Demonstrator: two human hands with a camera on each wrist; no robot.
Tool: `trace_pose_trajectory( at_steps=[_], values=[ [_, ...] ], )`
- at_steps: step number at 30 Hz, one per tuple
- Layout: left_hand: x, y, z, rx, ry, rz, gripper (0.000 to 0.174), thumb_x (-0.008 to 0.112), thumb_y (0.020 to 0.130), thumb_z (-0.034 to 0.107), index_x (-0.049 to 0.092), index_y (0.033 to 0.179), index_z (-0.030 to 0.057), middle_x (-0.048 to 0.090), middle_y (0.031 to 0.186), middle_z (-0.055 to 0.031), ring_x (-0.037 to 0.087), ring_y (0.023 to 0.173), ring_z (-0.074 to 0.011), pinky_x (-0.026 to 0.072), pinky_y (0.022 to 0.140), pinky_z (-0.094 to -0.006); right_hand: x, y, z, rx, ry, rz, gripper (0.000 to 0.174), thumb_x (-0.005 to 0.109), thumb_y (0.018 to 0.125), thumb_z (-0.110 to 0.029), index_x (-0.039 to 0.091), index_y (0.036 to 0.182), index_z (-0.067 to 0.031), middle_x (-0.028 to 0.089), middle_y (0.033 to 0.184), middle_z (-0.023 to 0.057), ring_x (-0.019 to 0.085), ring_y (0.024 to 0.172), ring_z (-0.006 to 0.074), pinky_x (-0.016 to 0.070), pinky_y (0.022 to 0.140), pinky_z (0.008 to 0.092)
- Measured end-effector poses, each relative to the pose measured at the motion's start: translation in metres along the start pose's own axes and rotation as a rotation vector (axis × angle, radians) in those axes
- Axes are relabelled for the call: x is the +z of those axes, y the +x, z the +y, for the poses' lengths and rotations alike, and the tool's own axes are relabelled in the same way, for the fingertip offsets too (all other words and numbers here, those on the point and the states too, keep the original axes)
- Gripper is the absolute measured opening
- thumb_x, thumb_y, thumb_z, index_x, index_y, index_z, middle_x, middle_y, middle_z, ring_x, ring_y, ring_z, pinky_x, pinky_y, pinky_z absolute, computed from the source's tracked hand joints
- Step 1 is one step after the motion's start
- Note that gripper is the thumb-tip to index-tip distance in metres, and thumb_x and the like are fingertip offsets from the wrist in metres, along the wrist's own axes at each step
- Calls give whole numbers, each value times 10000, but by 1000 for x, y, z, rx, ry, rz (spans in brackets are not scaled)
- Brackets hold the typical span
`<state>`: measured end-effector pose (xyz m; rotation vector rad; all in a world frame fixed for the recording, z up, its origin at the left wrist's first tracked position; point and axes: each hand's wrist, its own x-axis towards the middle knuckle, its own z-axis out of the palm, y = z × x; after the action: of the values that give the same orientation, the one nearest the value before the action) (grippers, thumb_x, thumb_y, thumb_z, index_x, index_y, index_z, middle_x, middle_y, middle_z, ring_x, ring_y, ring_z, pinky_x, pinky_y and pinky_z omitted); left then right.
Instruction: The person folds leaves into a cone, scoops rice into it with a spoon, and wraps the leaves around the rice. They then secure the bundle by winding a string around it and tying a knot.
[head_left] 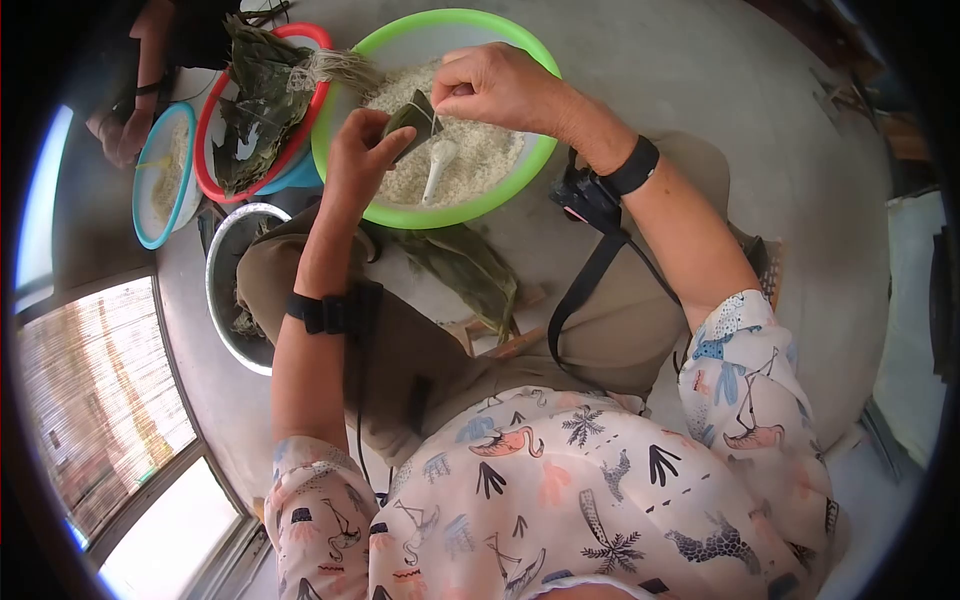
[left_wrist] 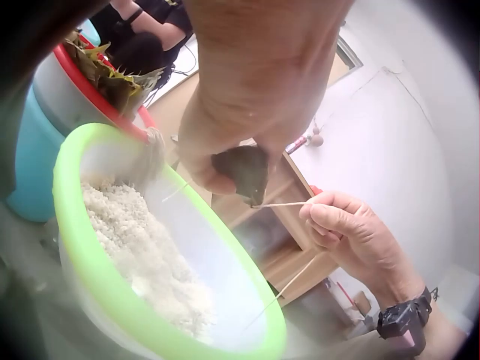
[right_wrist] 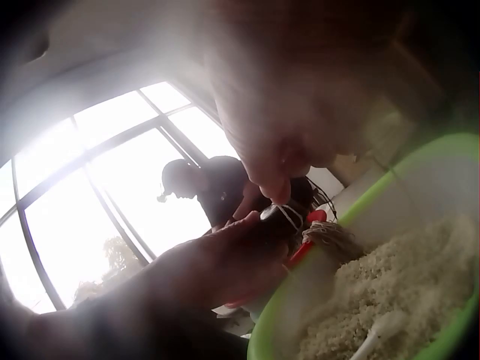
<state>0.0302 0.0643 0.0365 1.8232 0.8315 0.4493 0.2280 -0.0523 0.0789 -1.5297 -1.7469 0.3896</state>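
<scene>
Over a green-rimmed basin (head_left: 540, 160) of white rice (head_left: 490, 155), the left hand (head_left: 358, 160) grips a dark green leaf-wrapped bundle (head_left: 410, 125). The right hand (head_left: 495, 88) pinches a thin string (head_left: 434, 112) at the bundle's upper right. In the left wrist view, the string (left_wrist: 281, 204) runs taut from the bundle (left_wrist: 244, 171) to the right hand's fingers (left_wrist: 324, 210), with a loose end hanging below. A white spoon (head_left: 437, 172) rests in the rice. The left hand partly hides the bundle.
A bunch of strings (head_left: 335, 68) lies across the rims of the green basin and a red-rimmed basin (head_left: 203, 150) of leaves. Long leaves (head_left: 470, 275) lie below the green basin. A metal bowl (head_left: 222, 300) and a blue-rimmed basin (head_left: 140, 215) stand left; another person's hand (head_left: 125, 138) is beside it.
</scene>
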Motion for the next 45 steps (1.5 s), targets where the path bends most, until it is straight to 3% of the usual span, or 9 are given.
trace_pose_trajectory(
  at_steps=[7,12,14,18,20,25,28,36,45],
  values=[
    [13,-12,10,199,142,-319,332,759,794,153,549,997,-5,619,894,-26,573,831,-90,465,752,-253,2,4,9,100,133,-142,124,668,751,-189,666,762,-65,617,714,33,598,666,173,453,611,312],
    [9,-16,25,34,-535,-474,229,651,896,155,534,1064,55,614,973,-30,568,892,-107,460,788,-274,7,2,23,380,735,-259,130,613,875,-168,660,851,-49,537,698,-51,494,659,54,403,581,243],
    [6,-10,22,-32,-742,-370,212,634,911,173,532,1062,65,613,983,-30,579,889,-122,470,784,-285,23,3,26,454,1045,-203,144,585,913,-184,659,931,-62,507,689,-71,431,612,35,350,544,208],
    [0,1,10,-88,-1015,-249,187,575,954,220,529,1064,76,609,1016,-40,601,884,-154,498,766,-311,39,7,4,376,826,57,150,541,917,-156,645,945,-51,477,670,-55,391,574,35,335,535,204],
    [0,4,5,-92,-1055,-169,173,565,960,205,528,1058,67,606,1018,-47,601,887,-153,502,763,-310,43,5,-1,388,641,165,152,585,883,-161,651,916,-27,545,655,-20,501,607,76,415,578,233],
    [8,5,6,-64,-967,27,188,606,934,171,509,1061,72,603,999,-38,599,906,-150,508,774,-350,52,5,-10,473,865,122,219,620,866,-206,651,962,-12,603,804,7,544,745,88,449,695,233],
    [12,-1,16,-25,-857,20,183,580,951,187,511,1078,74,603,1042,-37,591,934,-127,504,783,-325,53,3,-14,446,913,199,329,679,873,-329,656,975,-18,582,793,-26,518,721,59,438,670,217],
    [13,-4,22,90,-577,-48,388,652,904,204,465,1180,6,587,1135,-96,586,1013,-153,505,862,-330,47,2,-7,512,973,181,283,675,871,-318,652,911,-39,520,697,-53,444,625,34,360,553,214],
    [3,-3,16,6,-675,-132,412,604,928,173,478,1283,5,589,1154,-74,587,1011,-150,495,882,-320,46,0,1,546,877,181,312,679,861,-351,624,812,-48,493,660,-51,422,588,38,346,532,217]
  ],
)
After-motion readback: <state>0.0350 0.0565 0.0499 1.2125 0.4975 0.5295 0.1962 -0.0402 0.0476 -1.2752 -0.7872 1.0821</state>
